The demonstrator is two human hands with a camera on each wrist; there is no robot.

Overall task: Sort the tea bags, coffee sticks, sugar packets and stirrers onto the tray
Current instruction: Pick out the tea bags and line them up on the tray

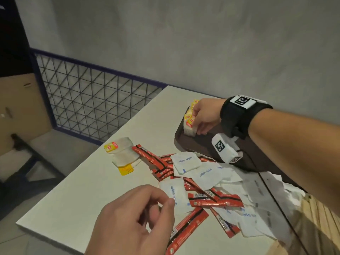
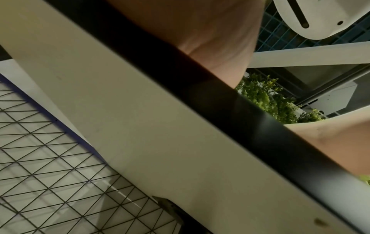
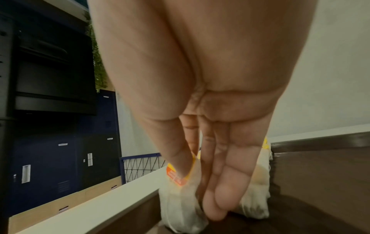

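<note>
two loose tea bags on table, more in tray

We note a matt white table, a smooth dark tray, gauzy tea bags, glossy red coffee sticks, and crinkled white paper sugar packets

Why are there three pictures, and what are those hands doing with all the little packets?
A person wears three cameras: one on the head, one on each wrist. The head picture shows both hands. The right hand has a grip on tea bags, standing them in the brown tray; the right wrist picture shows that close up. The left hand hangs loose, holding nothing. On the white table lie red coffee sticks, white sugar packets and two more tea bags. The left wrist picture mostly shows the table's edge.
</note>
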